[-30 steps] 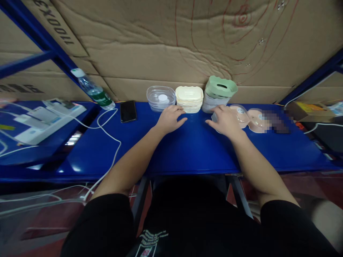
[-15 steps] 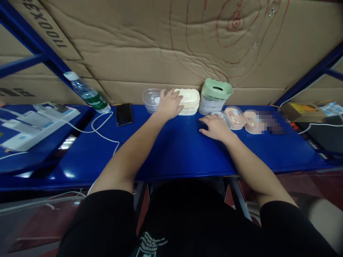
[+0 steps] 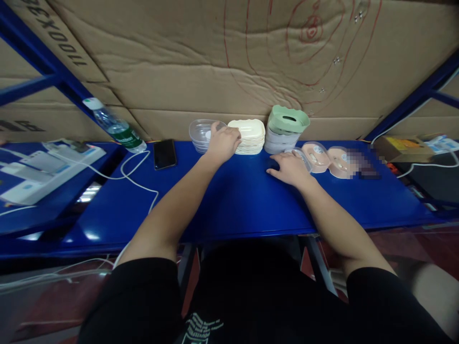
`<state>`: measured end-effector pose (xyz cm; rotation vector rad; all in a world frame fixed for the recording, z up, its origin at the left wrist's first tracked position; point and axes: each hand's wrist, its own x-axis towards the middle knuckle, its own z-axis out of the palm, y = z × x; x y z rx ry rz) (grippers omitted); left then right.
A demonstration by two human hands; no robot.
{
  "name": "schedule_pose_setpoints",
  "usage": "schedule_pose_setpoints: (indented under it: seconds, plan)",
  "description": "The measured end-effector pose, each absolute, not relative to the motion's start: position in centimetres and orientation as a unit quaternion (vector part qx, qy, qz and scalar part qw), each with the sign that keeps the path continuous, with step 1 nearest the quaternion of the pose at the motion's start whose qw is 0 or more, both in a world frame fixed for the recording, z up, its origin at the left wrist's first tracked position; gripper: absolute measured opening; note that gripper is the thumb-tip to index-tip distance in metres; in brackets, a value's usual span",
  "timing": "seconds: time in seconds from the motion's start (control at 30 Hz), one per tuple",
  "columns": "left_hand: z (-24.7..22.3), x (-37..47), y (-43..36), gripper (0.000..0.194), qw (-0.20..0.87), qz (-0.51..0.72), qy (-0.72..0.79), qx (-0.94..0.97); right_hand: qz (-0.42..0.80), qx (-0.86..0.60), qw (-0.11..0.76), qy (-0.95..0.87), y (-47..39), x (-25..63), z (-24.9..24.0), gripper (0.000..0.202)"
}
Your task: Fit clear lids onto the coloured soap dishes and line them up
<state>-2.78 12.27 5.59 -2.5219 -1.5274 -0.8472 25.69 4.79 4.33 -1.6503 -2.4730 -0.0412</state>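
Note:
My left hand (image 3: 223,143) is over the gap between a stack of clear plastic lids or trays (image 3: 199,133) and a stack of cream trays (image 3: 251,134). Its fingers are apart and slightly bent, touching the near edges of the stacks; nothing is visibly lifted. Palm down, my right hand (image 3: 289,169) lies with thumb and fingers spread, partly over a clear-lidded box (image 3: 302,157). Behind it stands a pile with green slotted trays (image 3: 289,123) on top of white ones (image 3: 281,142). Two pinkish boxes with clear lids (image 3: 314,157) sit to its right.
A blue table (image 3: 247,200) runs up against a cardboard wall (image 3: 172,57). To the left are a phone (image 3: 165,154), a tilted water bottle (image 3: 124,134), a white cable (image 3: 138,177) and a power strip (image 3: 53,174). A small cardboard box (image 3: 405,149) stands far right.
My left hand has drawn slightly left and its fingers have bent more, off the top of the cream trays. My right hand has hardly moved. The view has shifted slightly.

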Motion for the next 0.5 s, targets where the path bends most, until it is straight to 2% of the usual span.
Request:
schedule_pose_setpoints:
  seconds: [0.17, 0.33, 0.5]
  plan:
    - [5.69, -2.19, 11.65, 0.028, 0.041, -0.257, -0.522, -0.812, -0.005, -0.558, 0.084, -0.826, 4.65, 25.58, 4.44, 0.055]
    - [6.06, -2.01, 11.43, 0.021, 0.047, -0.24, -0.534, -0.81, -0.001, -0.556, 0.089, -0.827, 4.62, 25.62, 4.52, 0.055]
    - [6.28, -1.86, 11.63, 0.023, 0.048, -0.257, -0.543, -0.798, -0.005, -0.555, 0.087, -0.828, 4.68, 25.69, 4.38, 0.057]
